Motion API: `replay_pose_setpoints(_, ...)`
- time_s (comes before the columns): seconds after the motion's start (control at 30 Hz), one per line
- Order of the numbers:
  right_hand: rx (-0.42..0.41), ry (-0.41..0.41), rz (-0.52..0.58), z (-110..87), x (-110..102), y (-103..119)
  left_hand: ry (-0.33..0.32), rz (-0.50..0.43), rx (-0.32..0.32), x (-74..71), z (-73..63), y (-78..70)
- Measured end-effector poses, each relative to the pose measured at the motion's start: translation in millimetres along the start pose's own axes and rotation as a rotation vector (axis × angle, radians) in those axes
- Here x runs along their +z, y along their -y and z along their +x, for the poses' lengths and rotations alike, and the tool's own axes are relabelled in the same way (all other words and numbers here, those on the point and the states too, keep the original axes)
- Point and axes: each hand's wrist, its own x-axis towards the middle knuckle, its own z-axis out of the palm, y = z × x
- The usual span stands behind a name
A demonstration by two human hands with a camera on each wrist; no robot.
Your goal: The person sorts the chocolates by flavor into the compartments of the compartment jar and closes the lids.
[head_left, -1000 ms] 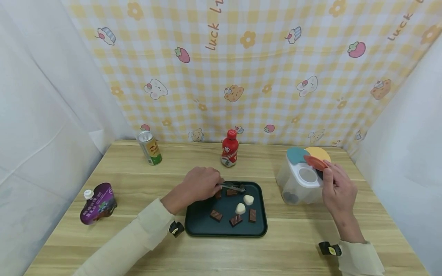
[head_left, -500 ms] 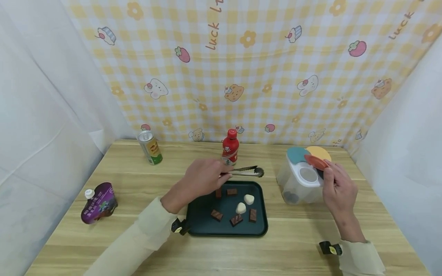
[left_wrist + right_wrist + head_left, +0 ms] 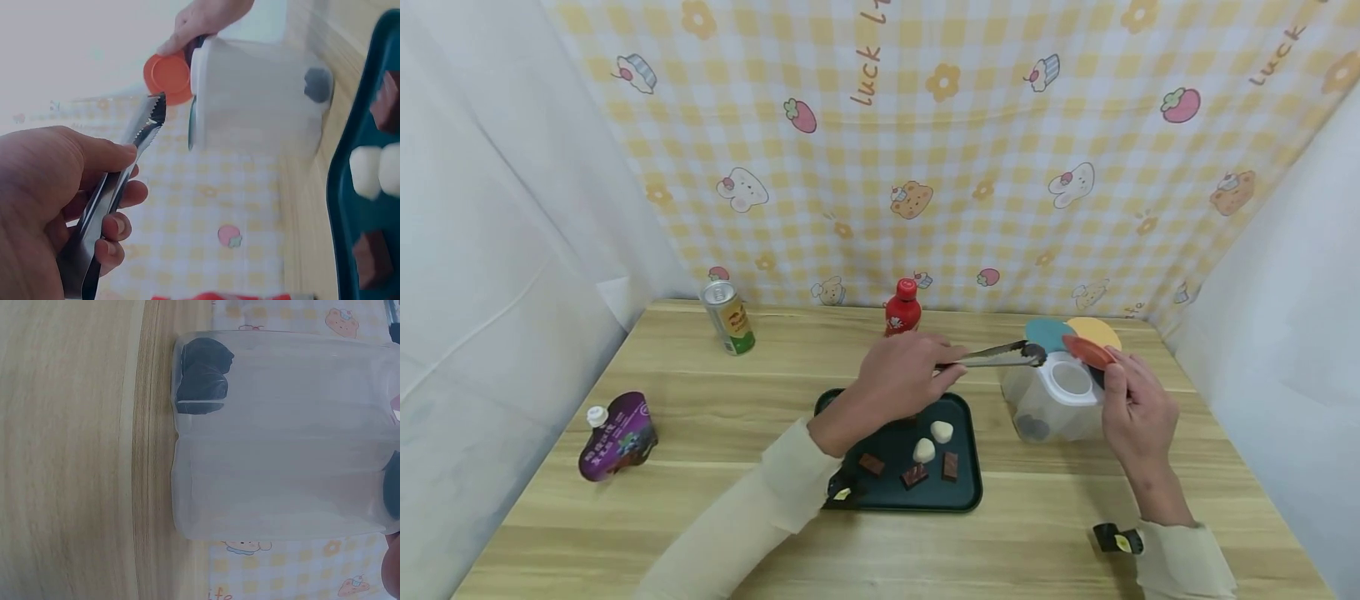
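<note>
On the near part of the wooden table (image 3: 1037, 550), in the middle, lies a dark green tray (image 3: 917, 500). It carries brown chocolates (image 3: 914, 476) and two white pieces (image 3: 924, 451), the left arm crossing over its left side. Well to the left lies a purple pouch (image 3: 613, 442) with a white cap. To the right, the right hand (image 3: 1141, 408) pinches a raised orange lid (image 3: 1088, 352) between thumb and fingers. That lid belongs to a clear container (image 3: 1052, 408), whose round opening is uncovered; dark pieces (image 3: 203, 381) lie at its bottom. The left hand (image 3: 902, 379), above the tray's far side and well apart from the right, is clamped on metal tongs (image 3: 988, 358). Their tips point right, just beside the opening; whether they grip anything is hard to tell. On the container's far side are teal (image 3: 1047, 333) and yellow lids (image 3: 1096, 332). Farther left stands a can (image 3: 730, 321); a red bottle (image 3: 904, 314) stands beyond the left hand, partly hidden. Farthest hangs a yellow checked curtain (image 3: 880, 150).
</note>
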Motion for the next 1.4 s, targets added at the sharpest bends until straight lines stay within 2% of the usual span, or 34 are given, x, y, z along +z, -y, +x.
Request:
replay_pose_setpoints(0.23, 0.015, 0.001, -0.032, -0.2, 1, -1, 0.01, -0.008, 0.03, 10.0, 15.1, -16.6)
replay_pose_setpoints(0.43, 0.047, 0.034, -0.079, -1.2, -1, 4, 0.015, 0.033, 0.052, 21.6, 18.2, -24.2)
replay_pose_setpoints(0.53, 0.045, 0.022, -0.078, -2.1, -1, 4, 0.02, 0.051, 0.054, 26.1, 18.5, -26.5)
replay_pose_setpoints(0.7, 0.05, 0.008, -0.07, -2.9, 0, 1, 0.029, 0.079, 0.048, 29.3, 19.7, -28.8)
replay_pose_setpoints(0.93, 0.039, 0.016, -0.068, -2.2, -1, 0, 0.014, 0.038, 0.029, 32.2, 19.7, -29.2)
replay_pose_setpoints(1.2, 0.055, 0.019, -0.07, -2.7, 0, -1, 0.019, 0.033, 0.017, 33.8, 17.8, -28.4)
replay_pose_setpoints(1.4, 0.059, 0.015, -0.078, -2.0, 1, 0, 0.017, 0.021, 0.005, 30.9, 12.2, -25.8)
